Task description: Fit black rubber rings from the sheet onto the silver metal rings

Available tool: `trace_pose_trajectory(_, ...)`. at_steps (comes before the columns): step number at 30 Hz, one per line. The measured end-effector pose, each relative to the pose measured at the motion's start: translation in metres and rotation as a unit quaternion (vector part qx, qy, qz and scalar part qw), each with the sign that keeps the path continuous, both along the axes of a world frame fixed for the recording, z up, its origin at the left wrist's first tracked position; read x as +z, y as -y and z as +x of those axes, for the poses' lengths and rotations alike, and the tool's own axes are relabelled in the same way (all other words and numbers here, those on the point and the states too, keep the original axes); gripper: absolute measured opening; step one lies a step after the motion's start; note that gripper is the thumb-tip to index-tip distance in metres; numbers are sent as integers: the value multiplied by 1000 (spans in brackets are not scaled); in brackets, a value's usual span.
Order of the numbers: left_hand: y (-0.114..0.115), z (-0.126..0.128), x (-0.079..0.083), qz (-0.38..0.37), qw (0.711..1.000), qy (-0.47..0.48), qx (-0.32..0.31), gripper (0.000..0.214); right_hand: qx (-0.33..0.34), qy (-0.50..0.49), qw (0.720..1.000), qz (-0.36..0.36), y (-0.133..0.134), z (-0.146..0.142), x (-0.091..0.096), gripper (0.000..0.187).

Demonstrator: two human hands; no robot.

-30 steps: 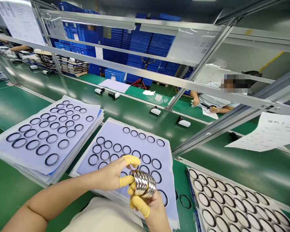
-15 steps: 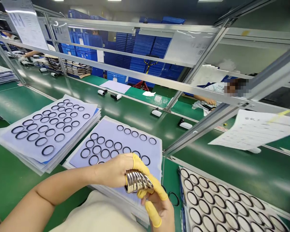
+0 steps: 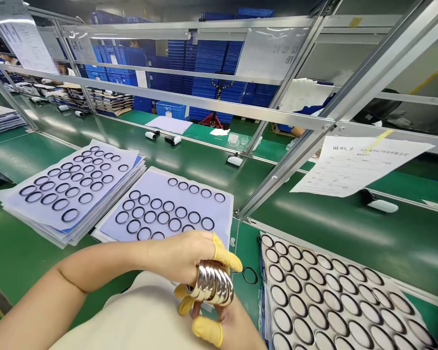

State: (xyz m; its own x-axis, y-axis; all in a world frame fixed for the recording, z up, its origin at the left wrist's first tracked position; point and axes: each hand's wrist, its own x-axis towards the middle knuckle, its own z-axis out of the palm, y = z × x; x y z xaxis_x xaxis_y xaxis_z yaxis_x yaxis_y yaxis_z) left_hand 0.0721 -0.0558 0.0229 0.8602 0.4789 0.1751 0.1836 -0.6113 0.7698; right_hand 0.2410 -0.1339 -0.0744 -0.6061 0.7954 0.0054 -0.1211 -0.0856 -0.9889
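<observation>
Several shiny metal rings (image 3: 212, 283) are stacked side by side between my two hands, low in the middle of the head view. My left hand (image 3: 184, 250) reaches in from the left and is closed on the stack, with a yellow-covered finger over its top. Below and to the right, my right hand (image 3: 226, 318) is closed around the underside, a yellow finger cot on its thumb. The rings hide some of the fingertips. Just behind the hands lies a pale sheet (image 3: 208, 201) with dark-edged rings in rows. A single ring (image 3: 250, 275) rests on the green bench to the right.
A stack of sheets (image 3: 76, 228) bearing rings stands at left. On the right a board (image 3: 405, 287) carries many rings. A metal frame post (image 3: 273, 170) rises behind, with a paper (image 3: 350, 165) hanging from it. White-and-black parts (image 3: 234, 160) sit on the bench beyond.
The view has shifted right and tilted downward. My hands have turned the ring stack, which now shows broader shiny sides, and my right hand has moved down and left beneath it.
</observation>
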Motion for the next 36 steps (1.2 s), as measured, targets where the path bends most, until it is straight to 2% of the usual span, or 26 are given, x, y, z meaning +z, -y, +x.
trace_pose_trajectory(5, 2, 6, -3, 2, 1000, 4, -7, 36, -22, 35, 999, 6, 7, 0, -2, 29)
trace_pose_trajectory(9, 2, 11, -8, -9, 1000, -2, -19, 38, -66, 103, 988, 97, 10, 0, -3, 26)
trace_pose_trajectory(13, -1, 15, -13, -19, 1000, 0, -19, 37, -88, 87, 975, 183, 9, 0, 4, 17)
trace_pose_trajectory(16, -5, 16, -17, -31, 999, 2, -20, 37, -85, 74, 971, 208, 7, 0, 8, 18)
trace_pose_trajectory(22, -10, 18, -20, -18, 999, 9, -32, 32, -123, 88, 955, 255, 3, 0, 10, 19)
trace_pose_trajectory(31, -12, 15, -19, -30, 999, 19, -23, 28, -131, 100, 953, 254, 3, -3, 9, 15)
trace_pose_trajectory(36, -13, 13, -19, -30, 999, 7, -16, 30, -131, 67, 964, 220, 1, -7, 10, 15)
